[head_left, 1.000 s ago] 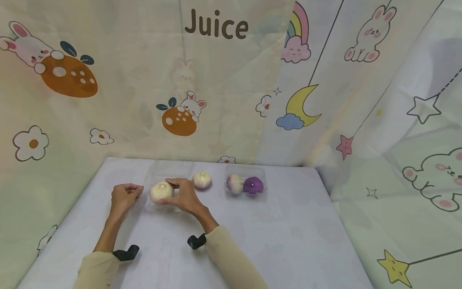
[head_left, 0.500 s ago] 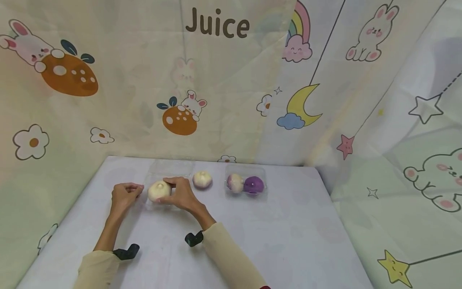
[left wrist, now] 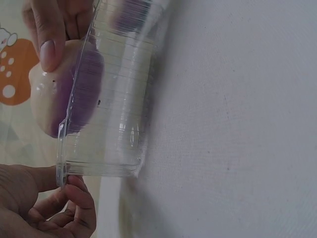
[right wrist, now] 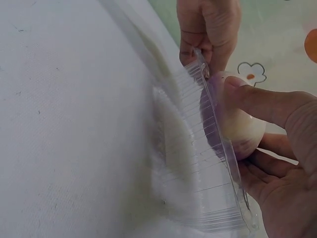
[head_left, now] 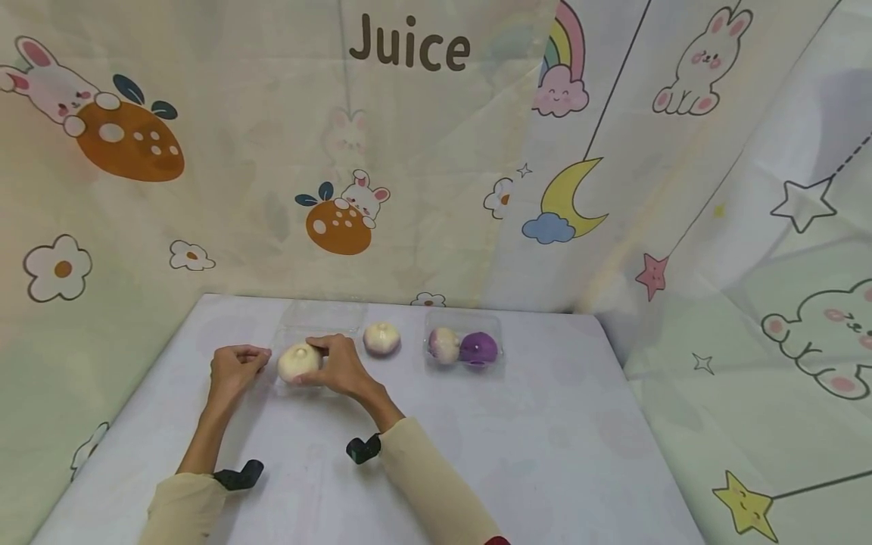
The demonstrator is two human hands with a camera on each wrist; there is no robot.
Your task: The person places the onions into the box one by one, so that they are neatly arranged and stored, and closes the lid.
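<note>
My right hand (head_left: pixel 344 365) grips a white-and-purple turnip (head_left: pixel 298 363) between thumb and fingers, its pale knobbed end up. The turnip sits partly down in a clear plastic clamshell box (left wrist: pixel 131 119); its purple underside shows through the wall in the left wrist view, while the pale part stands above the rim. At the box's left corner my left hand (head_left: pixel 234 371) pinches the rim with thumb and fingers. The box's raised lid (head_left: pixel 327 312) leans back behind. A second turnip (head_left: pixel 381 339) lies loose on the table just right of the box.
Farther right stands another clear plastic box (head_left: pixel 465 371) holding a pale turnip (head_left: pixel 444 345) and a purple one (head_left: pixel 479 349). All rest on a white-covered table (head_left: pixel 518 446). A printed curtain (head_left: pixel 436 136) hangs behind the table and along its sides.
My right hand has shifted slightly left with the turnip and now holds it almost still over the box. The left hand stays where it was at the rim.
</note>
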